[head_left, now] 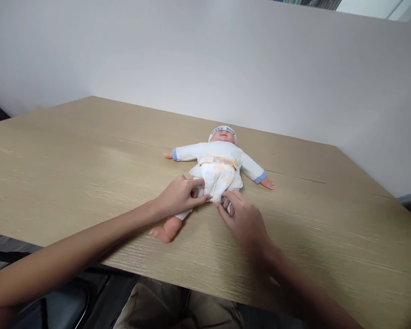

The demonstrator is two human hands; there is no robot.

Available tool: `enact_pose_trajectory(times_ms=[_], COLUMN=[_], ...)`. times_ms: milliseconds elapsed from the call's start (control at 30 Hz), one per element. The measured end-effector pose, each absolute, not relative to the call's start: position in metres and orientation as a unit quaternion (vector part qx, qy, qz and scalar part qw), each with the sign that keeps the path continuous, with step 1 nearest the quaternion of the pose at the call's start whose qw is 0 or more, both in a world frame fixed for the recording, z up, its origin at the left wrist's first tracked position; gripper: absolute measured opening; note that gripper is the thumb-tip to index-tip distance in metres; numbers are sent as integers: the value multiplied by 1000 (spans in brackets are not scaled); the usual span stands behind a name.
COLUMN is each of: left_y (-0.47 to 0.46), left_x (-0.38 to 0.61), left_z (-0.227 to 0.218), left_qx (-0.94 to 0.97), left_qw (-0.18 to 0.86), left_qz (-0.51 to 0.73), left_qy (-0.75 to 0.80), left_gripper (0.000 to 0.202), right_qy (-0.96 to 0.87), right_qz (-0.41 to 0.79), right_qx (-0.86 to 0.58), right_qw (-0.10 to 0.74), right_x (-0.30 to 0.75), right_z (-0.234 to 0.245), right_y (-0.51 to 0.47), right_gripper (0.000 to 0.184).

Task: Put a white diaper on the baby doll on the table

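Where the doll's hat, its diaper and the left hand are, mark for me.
Hat (pixel 222 128): head view, on its lettered front band.
Diaper (pixel 219 177): head view, on its white front.
Left hand (pixel 180 194): head view, on the back of the hand.

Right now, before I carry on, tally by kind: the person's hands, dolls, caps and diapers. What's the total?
Hands: 2, left hand and right hand
Doll: 1
Cap: 1
Diaper: 1
Total: 5
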State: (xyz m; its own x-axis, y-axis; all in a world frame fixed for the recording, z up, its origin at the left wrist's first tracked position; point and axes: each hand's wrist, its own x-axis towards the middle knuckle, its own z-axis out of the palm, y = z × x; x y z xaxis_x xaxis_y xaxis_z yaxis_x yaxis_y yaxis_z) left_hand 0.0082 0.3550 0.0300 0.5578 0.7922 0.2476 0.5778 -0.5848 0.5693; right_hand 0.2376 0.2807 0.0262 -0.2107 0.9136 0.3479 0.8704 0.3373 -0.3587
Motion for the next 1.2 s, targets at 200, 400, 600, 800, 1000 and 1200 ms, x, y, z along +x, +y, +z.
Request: enact_pose_trajectory(times_ms=[200,400,600,800,1000,1200], left_y=[352,350,354,358,359,353], left_x=[4,4,6,4,5,4], left_z=[25,28,27,19,12,19], left_qx=[863,851,859,764,665,655], left_qw=[203,237,248,382,466,495], left_qz=[318,349,327,366,415,380], left_qy=[337,314,305,370,410,427], left_gripper=[30,16,25,28,52,50], right_qy=[-775,-778,-736,-656,-649,-671], right_qz=[36,67,105,192,166,158], right_qx=[-573,-552,-589,-624,-633,-622], right_qw=[263,292,316,378,389,371], right_x=[234,233,233,237,250,250], right_z=[21,23,22,31,40,41], right_y=[271,271,275,280,283,283], right_gripper=[12,15,19,33,30,21])
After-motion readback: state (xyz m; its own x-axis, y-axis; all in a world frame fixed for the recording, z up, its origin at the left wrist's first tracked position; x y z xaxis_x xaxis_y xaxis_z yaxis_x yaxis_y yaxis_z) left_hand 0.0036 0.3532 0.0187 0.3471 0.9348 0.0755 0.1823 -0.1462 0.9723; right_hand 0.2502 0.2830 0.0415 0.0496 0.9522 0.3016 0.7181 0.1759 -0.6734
